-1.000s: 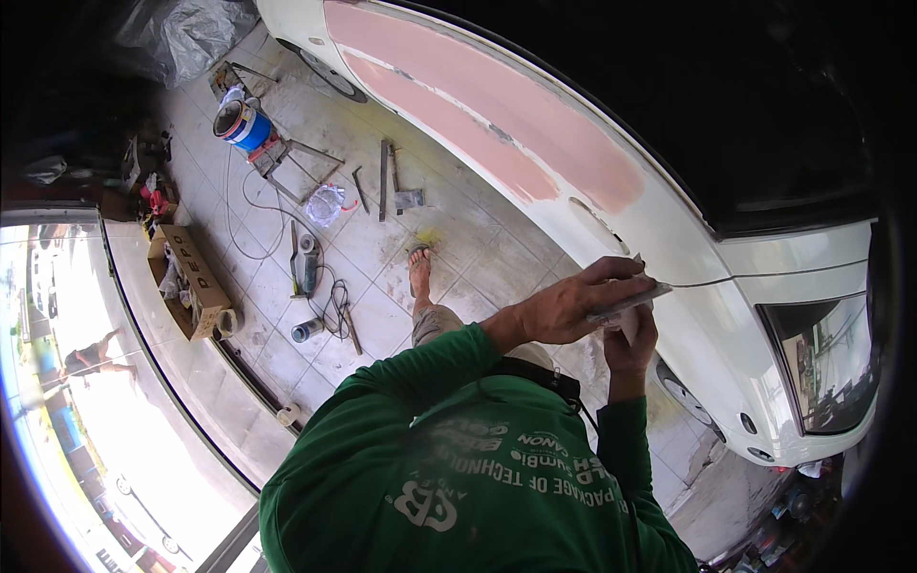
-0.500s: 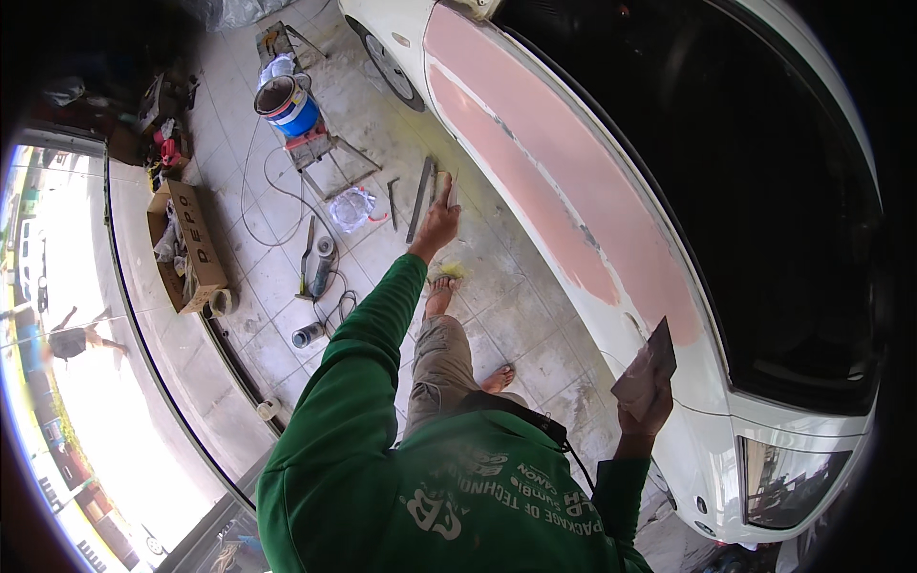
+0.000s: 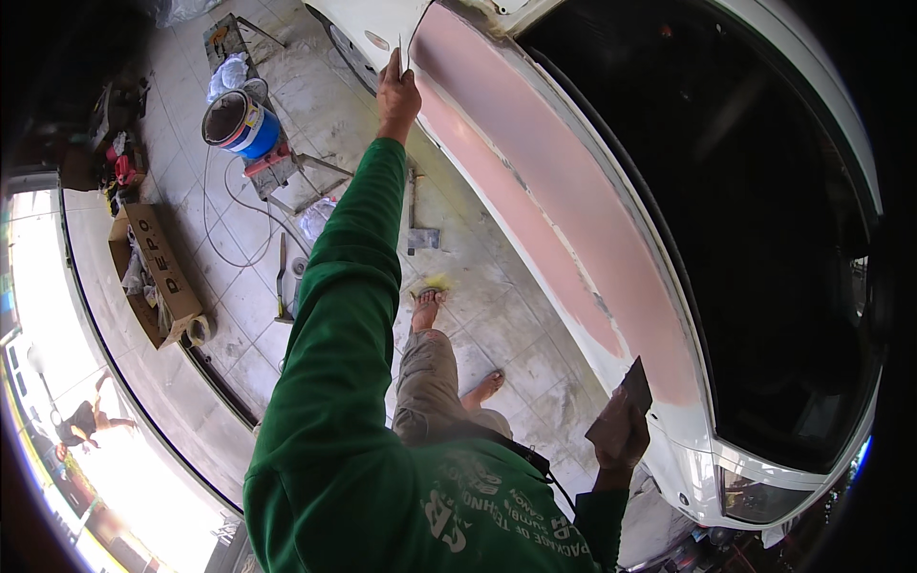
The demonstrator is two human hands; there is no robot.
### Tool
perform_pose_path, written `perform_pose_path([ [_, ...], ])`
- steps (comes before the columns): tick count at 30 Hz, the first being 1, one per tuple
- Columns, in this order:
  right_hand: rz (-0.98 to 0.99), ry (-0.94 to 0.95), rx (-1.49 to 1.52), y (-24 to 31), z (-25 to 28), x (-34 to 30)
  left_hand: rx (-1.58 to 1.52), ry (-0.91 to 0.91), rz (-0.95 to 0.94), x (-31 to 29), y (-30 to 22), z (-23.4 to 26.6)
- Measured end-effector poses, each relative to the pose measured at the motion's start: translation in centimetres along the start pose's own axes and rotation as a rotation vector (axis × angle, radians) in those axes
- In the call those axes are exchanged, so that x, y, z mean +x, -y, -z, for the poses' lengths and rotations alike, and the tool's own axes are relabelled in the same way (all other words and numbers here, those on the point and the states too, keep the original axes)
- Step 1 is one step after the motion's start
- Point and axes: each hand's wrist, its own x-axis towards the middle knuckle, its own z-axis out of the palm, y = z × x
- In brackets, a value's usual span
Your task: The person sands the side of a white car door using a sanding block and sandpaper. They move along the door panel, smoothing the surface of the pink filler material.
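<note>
A white car [image 3: 669, 430] stands along my right side, its door coated with smoothed pink filler [image 3: 592, 162] split by a pale lengthwise strip. My left hand [image 3: 397, 100], arm stretched far forward, is closed on a thin flat blade [image 3: 401, 59] like a putty spreader, seen nearly edge-on. Its tip is by the front edge of the pink area; whether it touches the panel I cannot tell. Close to my body, beside the rear end of the filler, my right hand [image 3: 621, 441] grips a dark, flat putty plate [image 3: 623, 401].
To the left, a blue bucket [image 3: 250, 134] stands on a low bench [image 3: 277, 177]. A cardboard box [image 3: 158, 277] with bagged items sits near the doorway. A hammer-like tool [image 3: 281, 277], a long tool [image 3: 413, 215] and a cord [image 3: 208, 205] lie on the tiles.
My left hand has moved forward and up from above the floor to the car's front door edge, carrying the blade. The right hand with the plate has shifted slightly nearer and leftward.
</note>
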Motion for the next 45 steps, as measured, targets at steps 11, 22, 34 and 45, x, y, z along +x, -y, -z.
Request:
perform_pose_path([
  [11, 0.087, -0.077, -0.145, 1.8, 4.1, -0.5, -0.067, -0.065, -0.450, -15.4, -8.1, -3.6],
  [22, 0.133, 0.026, -0.301, 9.2, 15.7, -8.2, -0.043, 0.158, -0.416, -50.6, -24.6, -7.3],
  [34, 0.309, -0.013, -0.058, 14.6, 27.5, -17.7, -0.060, 0.497, -0.424, -72.9, -35.7, -8.1],
  [45, 0.250, 0.236, 0.069, 11.8, 20.5, -13.4, -0.425, 1.228, -0.600, -66.3, -35.3, 6.4],
])
